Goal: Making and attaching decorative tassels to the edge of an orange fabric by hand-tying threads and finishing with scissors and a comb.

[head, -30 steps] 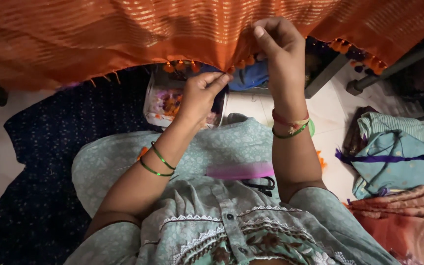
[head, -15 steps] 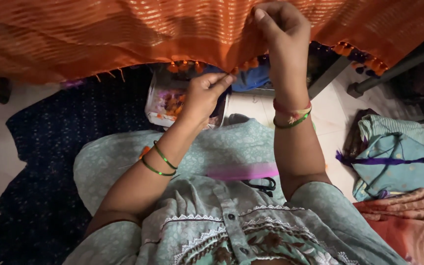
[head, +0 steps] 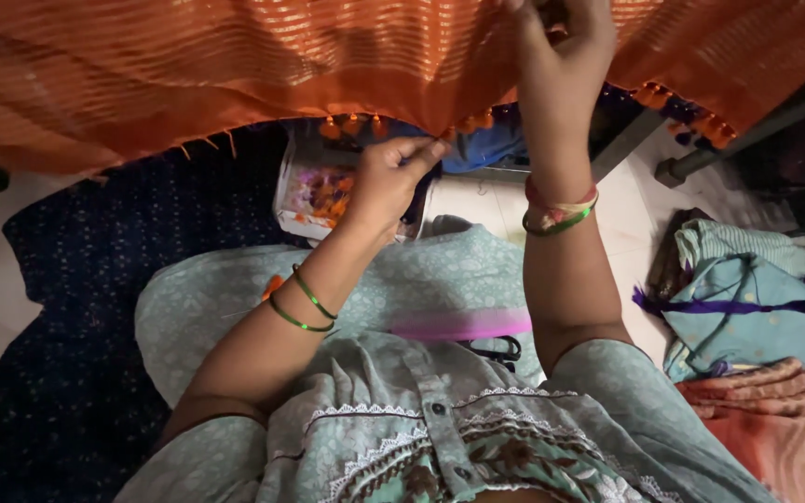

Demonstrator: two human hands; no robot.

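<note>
While stretched across the top of the head view, thin orange woven cloth with gold stripes point(head: 235, 65), sagging in soft folds. Light and limp by the look of it, likely to slip and bunch; best taken at the tasselled hem, where small orange bead tassels point(head: 351, 126) hang. Left hand point(head: 388, 177) below that hem, thumb and forefinger pinched on its edge near one tassel, green bangles on the wrist. Right hand point(head: 561, 37) higher and to the right, fingers closed on a fold of the same cloth, partly cut off by the frame edge, so the exact grip hard to make out. Cloth thus above and in front of both hands, held between them. Just beyond the left hand, a clear plastic box of coloured beads point(head: 314, 191) on the floor. Under the forearms, a pale green printed garment over the lap point(head: 402, 289). At right, a heap of folded cloths in blue, green and rust point(head: 757, 307). At left, dark blue dotted fabric point(head: 95, 279) spread on the floor.
</note>
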